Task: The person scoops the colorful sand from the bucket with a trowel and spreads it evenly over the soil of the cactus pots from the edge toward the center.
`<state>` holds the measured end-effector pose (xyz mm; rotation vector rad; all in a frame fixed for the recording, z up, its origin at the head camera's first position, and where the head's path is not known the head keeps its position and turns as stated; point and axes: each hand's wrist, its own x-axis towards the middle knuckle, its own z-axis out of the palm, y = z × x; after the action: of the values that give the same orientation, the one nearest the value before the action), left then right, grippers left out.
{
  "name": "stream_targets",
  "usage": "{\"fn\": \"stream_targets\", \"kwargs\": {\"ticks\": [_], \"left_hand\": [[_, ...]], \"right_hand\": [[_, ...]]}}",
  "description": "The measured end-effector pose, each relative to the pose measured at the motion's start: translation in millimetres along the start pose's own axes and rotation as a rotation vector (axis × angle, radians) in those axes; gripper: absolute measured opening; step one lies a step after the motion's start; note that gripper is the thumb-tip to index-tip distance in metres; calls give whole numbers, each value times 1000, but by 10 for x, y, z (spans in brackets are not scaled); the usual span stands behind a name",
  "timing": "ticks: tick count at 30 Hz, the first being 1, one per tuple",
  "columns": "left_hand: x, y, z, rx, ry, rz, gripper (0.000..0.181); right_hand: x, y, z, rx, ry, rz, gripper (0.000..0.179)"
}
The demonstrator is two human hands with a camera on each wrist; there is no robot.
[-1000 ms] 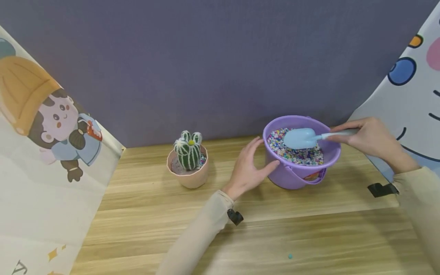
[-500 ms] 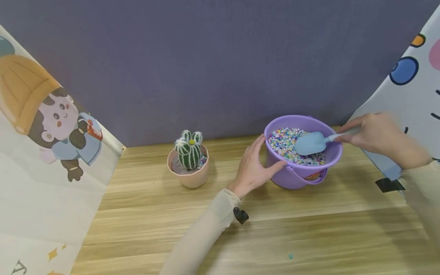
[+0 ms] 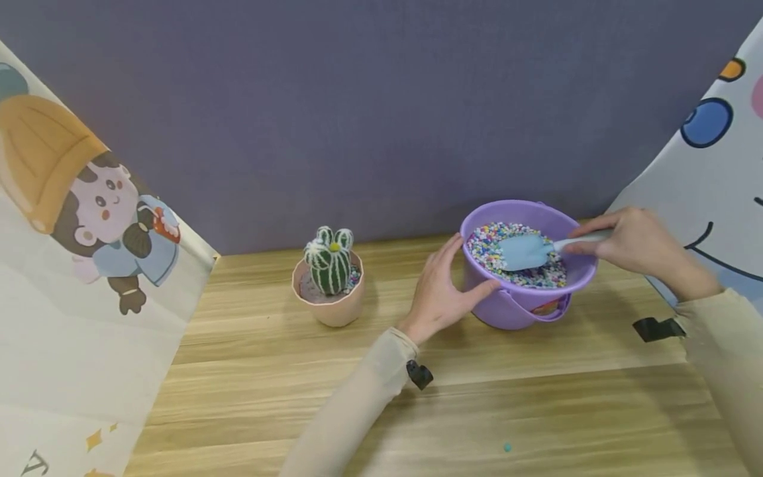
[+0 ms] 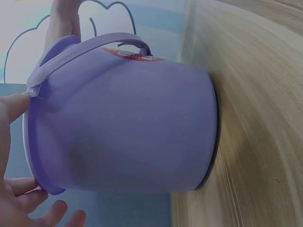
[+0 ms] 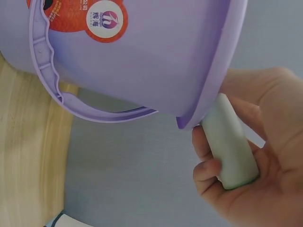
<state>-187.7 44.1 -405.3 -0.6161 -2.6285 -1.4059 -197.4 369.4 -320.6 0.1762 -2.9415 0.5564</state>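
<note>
A purple bucket (image 3: 503,311) stands right of centre, filled with small multicoloured beads (image 3: 497,232). My left hand (image 3: 438,298) rests spread against the bucket's left side. In the left wrist view, its thumb touches the rim near the handle joint, and fingertips meet the rim farther round. My right hand (image 3: 632,242) grips the pale handle of a light-blue trowel (image 3: 524,253) at the bucket's right rim. The trowel's blade lies over the beads inside. From the right wrist view, curled fingers (image 5: 208,170) wrap the trowel's handle (image 5: 229,146), while the blade is hidden.
A cactus (image 3: 330,268) in a pinkish pot (image 3: 336,311) stands left of the bucket on the wooden table (image 3: 250,377). One teal bead (image 3: 507,447) lies near the front. A grey-blue backdrop (image 3: 369,119) rises behind, with printed panels at both sides.
The trowel first shifted right and down against the beads, then moved back left within the bucket. My left hand slid slightly right, closer around the rim. The bucket appears slightly farther right.
</note>
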Motion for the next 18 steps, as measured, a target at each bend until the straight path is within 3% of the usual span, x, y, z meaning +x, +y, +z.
{"fn": "stream_targets", "kwargs": {"ticks": [7,18], "left_hand": [[-6,19,-8,-3,7,5,101],[-5,20,-12,-14,-2,0,102]], "right_hand": [[-49,37,-47,111,-14,78,44],[-96,32,-179,142,-9,115,46]]}}
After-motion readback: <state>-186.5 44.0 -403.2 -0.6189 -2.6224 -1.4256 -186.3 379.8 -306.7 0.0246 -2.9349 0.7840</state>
